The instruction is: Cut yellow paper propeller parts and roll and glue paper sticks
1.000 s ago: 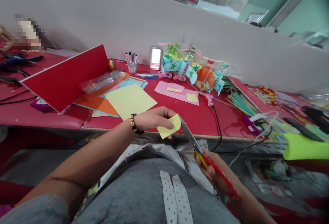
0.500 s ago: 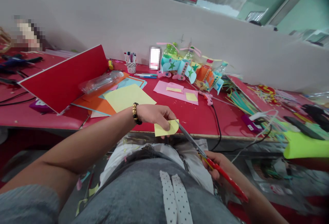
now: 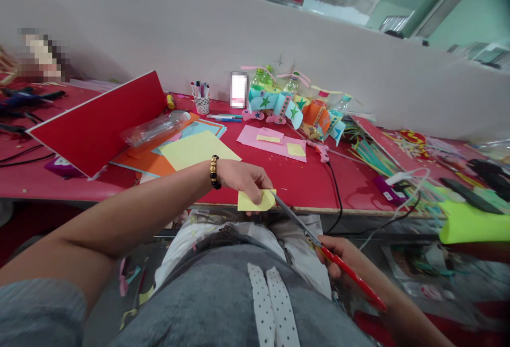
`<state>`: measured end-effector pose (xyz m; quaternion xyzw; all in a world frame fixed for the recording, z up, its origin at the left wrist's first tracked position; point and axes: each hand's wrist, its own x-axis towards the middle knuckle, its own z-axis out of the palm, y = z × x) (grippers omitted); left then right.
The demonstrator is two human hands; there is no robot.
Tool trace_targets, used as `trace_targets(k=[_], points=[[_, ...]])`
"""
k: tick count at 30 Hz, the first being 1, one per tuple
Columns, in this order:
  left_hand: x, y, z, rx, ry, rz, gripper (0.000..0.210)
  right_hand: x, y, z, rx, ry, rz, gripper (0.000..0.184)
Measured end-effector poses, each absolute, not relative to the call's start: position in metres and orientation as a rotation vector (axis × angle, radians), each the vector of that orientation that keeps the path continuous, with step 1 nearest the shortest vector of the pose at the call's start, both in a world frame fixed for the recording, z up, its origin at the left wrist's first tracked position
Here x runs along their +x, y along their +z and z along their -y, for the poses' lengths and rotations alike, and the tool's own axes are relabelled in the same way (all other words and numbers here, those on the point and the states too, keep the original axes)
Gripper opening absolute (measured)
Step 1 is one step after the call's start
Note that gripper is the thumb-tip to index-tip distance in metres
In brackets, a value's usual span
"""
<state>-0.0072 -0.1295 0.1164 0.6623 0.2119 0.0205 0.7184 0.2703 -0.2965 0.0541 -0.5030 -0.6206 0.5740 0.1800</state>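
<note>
My left hand [image 3: 245, 178] pinches a small piece of yellow paper [image 3: 246, 203] over the table's front edge, thumb on top. The paper's right end is rounded. My right hand [image 3: 338, 259] grips scissors with red handles [image 3: 356, 279]. Their long metal blades [image 3: 295, 218] reach up and left, with the tips at the paper's upper right corner. On the table beyond lies pink paper [image 3: 255, 137] with small yellow pieces on it. A larger yellow sheet [image 3: 199, 149] rests on orange and blue sheets, left of my left hand.
Bottle crafts with paper wings [image 3: 295, 102] stand against the partition. A pink glue gun [image 3: 321, 150] trails a black cable. At left are a red board [image 3: 103, 118], a plastic bottle [image 3: 155, 127] and a pen cup [image 3: 202, 103]. A purple power strip [image 3: 390, 190] sits on the right.
The yellow paper has tilted slightly in my left hand. The scissors have shifted a little, and their handles look closer together. Both hands keep their holds.
</note>
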Motion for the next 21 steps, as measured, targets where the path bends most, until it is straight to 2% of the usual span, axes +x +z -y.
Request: trace_targets(k=[7, 21], points=[[-0.006, 0.115, 0.124, 1.521, -0.224, -0.331, 0.014, 0.27, 0.066, 0.295, -1.477, 1.518, 1.94, 0.063], [0.002, 0.112, 0.124, 1.573, -0.26, -0.276, 0.011, 0.269, 0.082, 0.284, -1.431, 1.467, 2.081, 0.053]])
